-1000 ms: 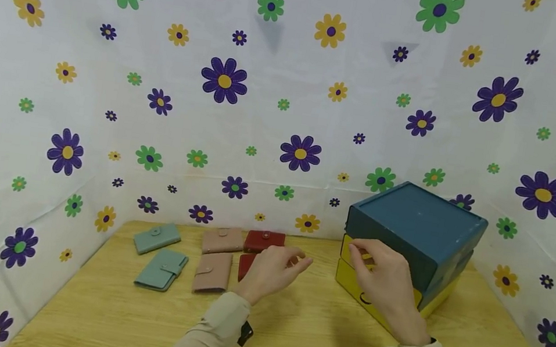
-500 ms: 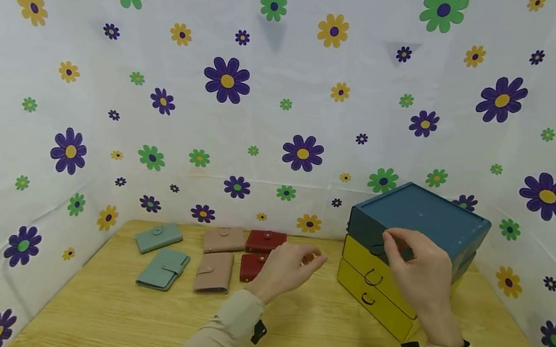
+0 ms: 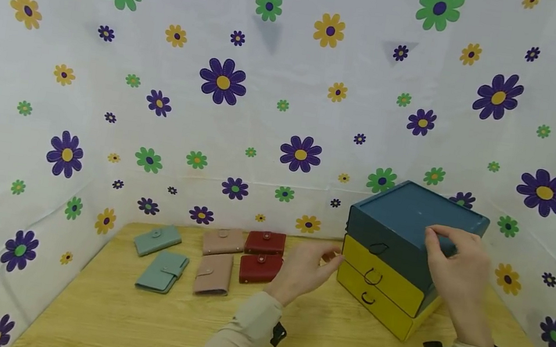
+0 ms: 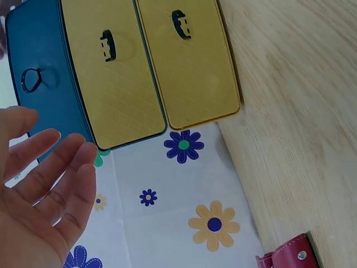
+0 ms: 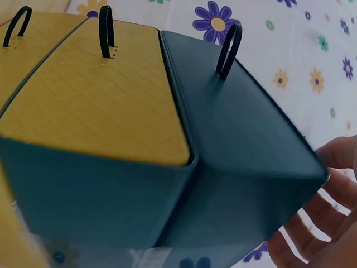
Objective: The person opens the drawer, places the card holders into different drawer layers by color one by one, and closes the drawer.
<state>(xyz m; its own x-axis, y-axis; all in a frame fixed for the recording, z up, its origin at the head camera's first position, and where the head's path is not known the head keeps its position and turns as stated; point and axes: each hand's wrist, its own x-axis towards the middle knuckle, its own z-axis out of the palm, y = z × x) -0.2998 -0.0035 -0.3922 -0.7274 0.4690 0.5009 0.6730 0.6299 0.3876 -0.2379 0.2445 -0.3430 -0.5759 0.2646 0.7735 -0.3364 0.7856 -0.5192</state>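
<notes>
A stack of drawers (image 3: pixel 383 269) stands at the right of the table, with a blue top drawer (image 3: pixel 387 243) above two yellow ones, all pushed in. Each front carries a black loop pull (image 3: pixel 379 248). My right hand (image 3: pixel 462 274) is at the blue drawer's front right corner, fingers loosely bent; in the right wrist view its fingertips (image 5: pixel 329 173) lie close to the top edge, contact unclear. Left of the stack, my left hand (image 3: pixel 304 271) hovers with relaxed fingers, holding nothing. It partly covers the nearer of two red wallets (image 3: pixel 259 268).
Two pink wallets (image 3: pixel 213 273) and two pale green wallets (image 3: pixel 162 271) lie left of the red ones on the wooden table (image 3: pixel 131 324). A white flowered cloth (image 3: pixel 285 39) hangs behind and along both sides.
My right hand has moved rightward from in front of the drawer fronts to the blue drawer's right corner. My left hand has shifted right, uncovering more of the nearer red wallet.
</notes>
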